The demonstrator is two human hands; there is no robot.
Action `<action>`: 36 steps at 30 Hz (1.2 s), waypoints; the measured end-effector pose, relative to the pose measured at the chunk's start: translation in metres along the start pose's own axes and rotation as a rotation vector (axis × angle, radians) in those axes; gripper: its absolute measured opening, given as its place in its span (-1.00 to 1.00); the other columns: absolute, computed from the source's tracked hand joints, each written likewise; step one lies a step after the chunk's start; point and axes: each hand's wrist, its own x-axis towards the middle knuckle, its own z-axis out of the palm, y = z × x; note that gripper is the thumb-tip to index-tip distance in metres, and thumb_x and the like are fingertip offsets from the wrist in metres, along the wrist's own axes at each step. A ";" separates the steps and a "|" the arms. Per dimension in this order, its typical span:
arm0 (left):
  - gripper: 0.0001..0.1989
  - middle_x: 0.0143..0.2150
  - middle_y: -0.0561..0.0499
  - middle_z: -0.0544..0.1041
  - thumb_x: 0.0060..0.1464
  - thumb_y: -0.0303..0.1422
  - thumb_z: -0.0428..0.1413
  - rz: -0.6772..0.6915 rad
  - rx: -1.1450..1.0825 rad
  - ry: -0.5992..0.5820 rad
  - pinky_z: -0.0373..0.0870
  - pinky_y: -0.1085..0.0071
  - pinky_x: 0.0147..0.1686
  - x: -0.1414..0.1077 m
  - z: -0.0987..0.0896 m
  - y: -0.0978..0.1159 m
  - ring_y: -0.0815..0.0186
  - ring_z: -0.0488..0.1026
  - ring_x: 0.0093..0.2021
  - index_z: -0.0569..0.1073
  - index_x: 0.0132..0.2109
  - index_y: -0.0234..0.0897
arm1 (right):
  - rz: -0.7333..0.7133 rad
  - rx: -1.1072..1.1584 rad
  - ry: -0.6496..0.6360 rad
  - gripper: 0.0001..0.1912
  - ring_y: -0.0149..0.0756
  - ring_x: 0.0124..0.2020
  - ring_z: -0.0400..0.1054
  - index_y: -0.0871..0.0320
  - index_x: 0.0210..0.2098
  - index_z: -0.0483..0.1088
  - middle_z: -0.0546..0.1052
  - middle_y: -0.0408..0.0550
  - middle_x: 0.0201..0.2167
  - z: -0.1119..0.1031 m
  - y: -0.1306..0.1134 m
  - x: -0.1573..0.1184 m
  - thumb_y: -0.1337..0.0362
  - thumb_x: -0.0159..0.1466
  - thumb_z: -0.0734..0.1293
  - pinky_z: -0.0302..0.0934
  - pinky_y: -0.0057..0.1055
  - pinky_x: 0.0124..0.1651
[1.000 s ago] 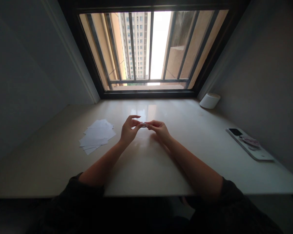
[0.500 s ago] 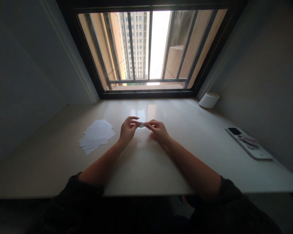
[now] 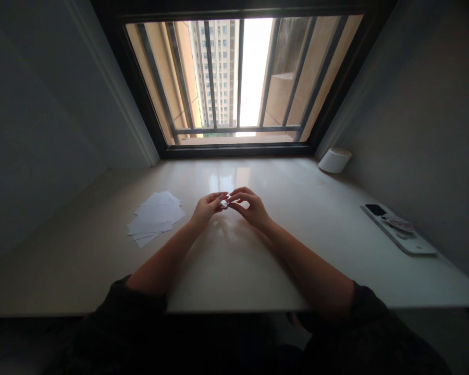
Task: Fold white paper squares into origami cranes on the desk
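Note:
A small piece of folded white paper (image 3: 224, 204) is held up between my two hands over the middle of the table. My left hand (image 3: 204, 211) pinches it from the left, thumb and fingers closed on it. From the right, my right hand (image 3: 253, 208) has its thumb and curved fingertips at the paper's edge, with a gap showing behind the tips. The fingers partly hide the paper, so its exact folds cannot be made out.
Loose white paper sheets (image 3: 156, 216) lie in an overlapping pile on the left of the pale table (image 3: 234, 271). A phone (image 3: 398, 229) rests at the right, and a white cylindrical object (image 3: 335, 160) is in the back right corner. A barred window (image 3: 238, 151) is behind.
The folded paper has been turned between my fingers and shifted slightly left. My left fingers have closed in around it, while the right fingers have lifted and bent over its edge.

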 end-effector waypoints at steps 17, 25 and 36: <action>-0.58 -0.27 -0.10 0.55 -0.04 -0.03 0.13 -0.075 0.032 -0.057 0.35 0.42 -0.39 -0.003 0.004 -0.002 0.30 0.52 -0.39 0.51 -0.20 -0.30 | -0.013 -0.210 0.098 -0.89 -0.21 -0.26 0.32 0.02 -0.36 0.48 0.50 -0.06 -0.37 0.001 -0.009 -0.001 0.18 0.19 0.33 0.22 -0.21 -0.12; -0.61 -0.32 -0.07 0.59 -0.12 -0.07 0.20 0.160 0.394 -0.117 0.31 0.41 -0.32 -0.012 0.007 0.006 0.23 0.48 -0.29 0.56 -0.27 -0.32 | 0.186 -0.147 0.256 -0.81 -0.30 -0.44 0.34 0.10 -0.43 0.52 0.53 -0.08 -0.48 -0.001 0.001 0.002 0.11 0.10 0.38 0.23 -0.34 -0.33; -0.68 -0.33 -0.12 0.60 -0.10 -0.14 0.19 0.080 0.401 -0.085 0.30 0.42 -0.39 -0.013 0.008 0.003 0.22 0.50 -0.30 0.59 -0.28 -0.30 | 0.384 0.162 0.307 -0.71 -0.25 -0.37 0.42 0.12 -0.42 0.53 0.57 -0.06 -0.44 0.000 0.001 0.005 0.02 0.05 0.38 0.26 -0.36 -0.32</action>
